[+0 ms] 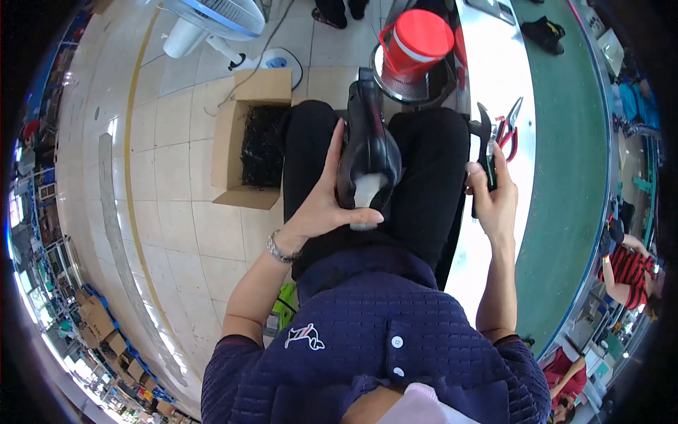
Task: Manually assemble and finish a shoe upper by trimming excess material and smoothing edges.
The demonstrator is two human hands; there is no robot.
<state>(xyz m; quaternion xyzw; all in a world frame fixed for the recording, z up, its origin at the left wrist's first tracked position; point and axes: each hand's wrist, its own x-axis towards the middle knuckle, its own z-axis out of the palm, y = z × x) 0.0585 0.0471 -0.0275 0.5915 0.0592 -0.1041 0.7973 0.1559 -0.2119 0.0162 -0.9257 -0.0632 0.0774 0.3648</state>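
The person's left hand is wrapped round a glossy black leather-like shoe standing lengthwise between the knees, its fingers along the near side and its thumb laid across the pale, translucent piece showing in the shoe's opening. A silvery banded bracelet circles that wrist. The right hand is closed on the dark handle of a black-headed, hammer-like metal tool, held over the long white bench; just beyond its fingertips lies a red-handled cutting tool with metal blades. Farther ahead of the right hand, across the bench, another black shoe rests on a green surface. Ahead of the left hand, past the shoe, a red lidded plastic bucket sits in a round metal-mesh basket. To the left hand's left, on the tiled floor, stands a brown cardboard box with raised flaps, containing tangled black pieces. Nearer the body than both hands, the navy textured shirt bears a white outlined chest emblem with reddish strokes. Far left of the left hand, brown cartons carry dark print too small to read.
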